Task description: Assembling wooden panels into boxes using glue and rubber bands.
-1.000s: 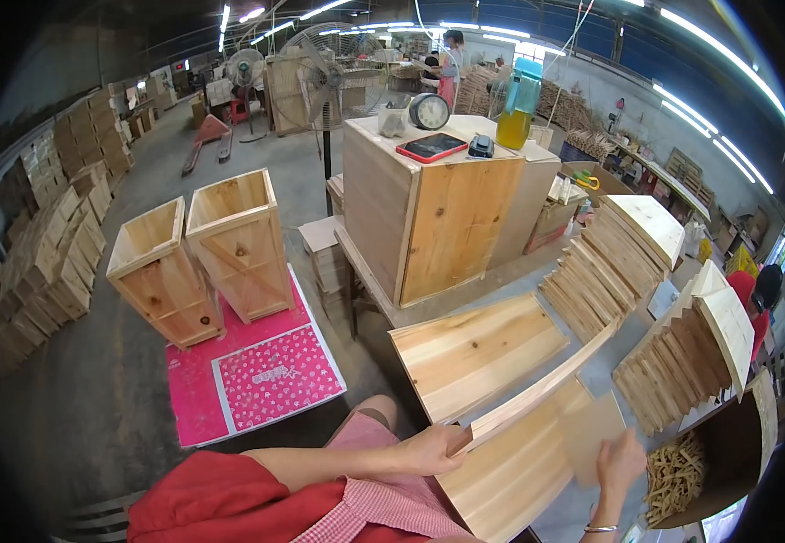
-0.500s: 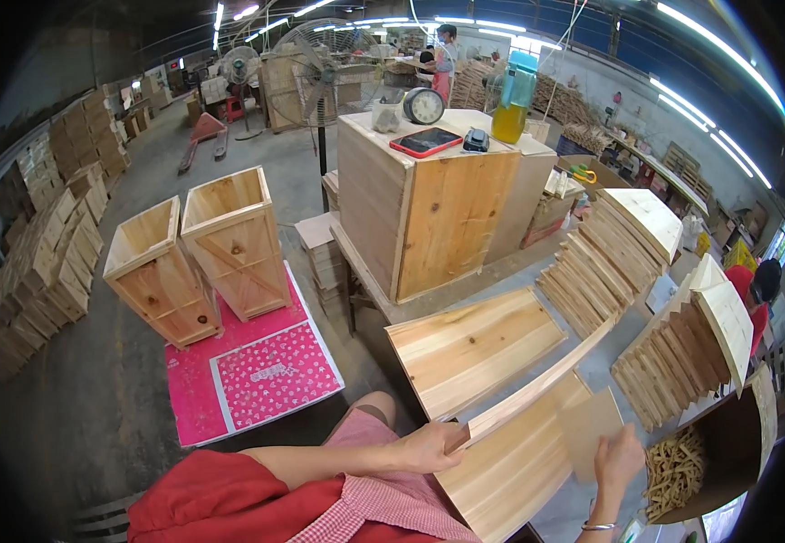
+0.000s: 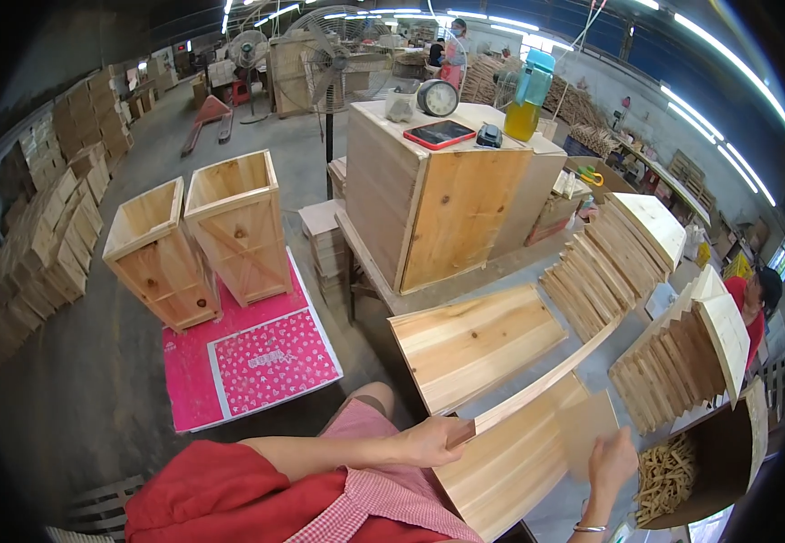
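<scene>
Worktable (image 3: 551, 509), grey-topped, bears the wood. Panel stack (image 3: 664, 376) beyond the right hand (image 3: 612, 462) has uneven edges; a stray elbow could spill it. Near panel (image 3: 506, 466) lies flat before the person, with a long strip (image 3: 546, 380) along its far side. Thin tan sheet (image 3: 586, 436), pinched in the right hand, hangs over the panel's right end; a careless tilt might scuff the wood. Left hand (image 3: 430, 442) is closed around a brown block (image 3: 461, 435) at the strip's near end; joined or separate, cannot tell. Loose grip there could skew the strip.
</scene>
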A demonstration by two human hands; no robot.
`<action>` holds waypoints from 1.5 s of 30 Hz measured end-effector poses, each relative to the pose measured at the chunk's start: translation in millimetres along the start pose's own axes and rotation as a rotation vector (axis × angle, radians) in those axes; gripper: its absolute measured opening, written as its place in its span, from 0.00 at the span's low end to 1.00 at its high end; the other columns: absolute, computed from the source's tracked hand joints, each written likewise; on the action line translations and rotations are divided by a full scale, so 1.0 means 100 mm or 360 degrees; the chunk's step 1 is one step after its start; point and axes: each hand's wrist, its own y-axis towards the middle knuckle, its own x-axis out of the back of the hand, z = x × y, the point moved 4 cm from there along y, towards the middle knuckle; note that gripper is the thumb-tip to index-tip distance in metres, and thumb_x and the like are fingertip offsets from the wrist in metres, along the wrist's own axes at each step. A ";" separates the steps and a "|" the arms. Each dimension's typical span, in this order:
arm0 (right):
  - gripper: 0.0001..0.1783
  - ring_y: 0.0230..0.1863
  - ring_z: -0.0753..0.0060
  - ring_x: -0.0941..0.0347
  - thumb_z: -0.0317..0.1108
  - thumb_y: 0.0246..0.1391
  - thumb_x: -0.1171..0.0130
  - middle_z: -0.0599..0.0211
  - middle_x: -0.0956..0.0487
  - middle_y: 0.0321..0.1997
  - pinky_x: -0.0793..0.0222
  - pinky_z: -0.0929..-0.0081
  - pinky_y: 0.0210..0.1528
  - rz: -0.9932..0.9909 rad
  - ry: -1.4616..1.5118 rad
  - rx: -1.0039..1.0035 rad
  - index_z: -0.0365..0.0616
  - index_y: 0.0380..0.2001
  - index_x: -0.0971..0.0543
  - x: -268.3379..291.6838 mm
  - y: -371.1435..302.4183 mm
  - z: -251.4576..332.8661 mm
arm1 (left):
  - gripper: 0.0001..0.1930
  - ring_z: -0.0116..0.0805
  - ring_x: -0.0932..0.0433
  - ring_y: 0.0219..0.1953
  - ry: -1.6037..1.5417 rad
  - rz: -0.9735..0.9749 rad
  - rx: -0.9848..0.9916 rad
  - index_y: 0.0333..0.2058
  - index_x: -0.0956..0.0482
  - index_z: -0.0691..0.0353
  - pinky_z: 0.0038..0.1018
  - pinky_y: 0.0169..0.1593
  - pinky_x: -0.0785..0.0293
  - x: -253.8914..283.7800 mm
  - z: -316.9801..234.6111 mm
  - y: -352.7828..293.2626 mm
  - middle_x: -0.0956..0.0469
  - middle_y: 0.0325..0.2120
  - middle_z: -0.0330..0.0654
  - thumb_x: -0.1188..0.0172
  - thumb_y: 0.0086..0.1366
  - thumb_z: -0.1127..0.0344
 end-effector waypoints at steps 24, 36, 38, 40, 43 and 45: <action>0.18 0.28 0.46 0.23 0.36 0.40 0.31 0.52 0.22 0.23 0.29 0.53 0.31 0.0035 -0.0068 -0.0049 0.43 0.29 0.29 0.00 0.04 0.03 | 0.20 0.47 0.34 0.14 -0.0070 -0.0131 -0.0039 0.18 0.32 0.72 0.41 0.21 0.38 0.07 0.05 0.06 0.36 0.12 0.54 0.37 0.55 0.59; 0.19 0.31 0.44 0.23 0.37 0.41 0.30 0.49 0.21 0.26 0.29 0.51 0.32 0.0140 -0.0015 -0.0179 0.42 0.30 0.29 0.09 0.00 0.04 | 0.28 0.43 0.44 0.08 -0.0049 -0.0151 -0.0157 0.08 0.40 0.70 0.41 0.17 0.44 0.05 0.03 0.02 0.45 0.06 0.53 0.38 0.56 0.57; 0.19 0.31 0.44 0.23 0.37 0.41 0.30 0.49 0.21 0.26 0.29 0.51 0.32 0.0162 -0.0016 -0.0200 0.42 0.30 0.29 0.07 0.02 0.02 | 0.30 0.42 0.47 0.06 -0.0023 -0.0135 -0.0207 0.06 0.42 0.70 0.40 0.15 0.46 0.05 0.03 0.04 0.46 0.04 0.52 0.38 0.56 0.57; 0.19 0.30 0.44 0.23 0.36 0.40 0.30 0.50 0.21 0.26 0.29 0.51 0.31 0.0107 0.0023 -0.0140 0.41 0.30 0.29 0.05 -0.02 0.02 | 0.31 0.42 0.48 0.06 -0.0013 -0.0151 -0.0222 0.05 0.42 0.69 0.40 0.15 0.47 0.04 0.04 0.04 0.47 0.03 0.52 0.38 0.57 0.57; 0.19 0.29 0.44 0.23 0.35 0.39 0.30 0.51 0.22 0.25 0.29 0.52 0.31 0.0119 0.0014 -0.0172 0.41 0.29 0.29 0.08 0.03 0.04 | 0.20 0.47 0.39 0.14 0.0074 0.0007 -0.0084 0.19 0.36 0.69 0.40 0.22 0.40 0.05 0.07 0.02 0.39 0.12 0.53 0.40 0.57 0.60; 0.19 0.30 0.44 0.23 0.35 0.38 0.29 0.52 0.22 0.25 0.29 0.52 0.31 0.0116 0.0020 -0.0174 0.42 0.29 0.29 0.07 0.05 0.02 | 0.13 0.53 0.29 0.24 0.0152 0.0180 0.0071 0.33 0.30 0.69 0.41 0.29 0.32 0.03 0.11 0.01 0.31 0.21 0.56 0.42 0.57 0.63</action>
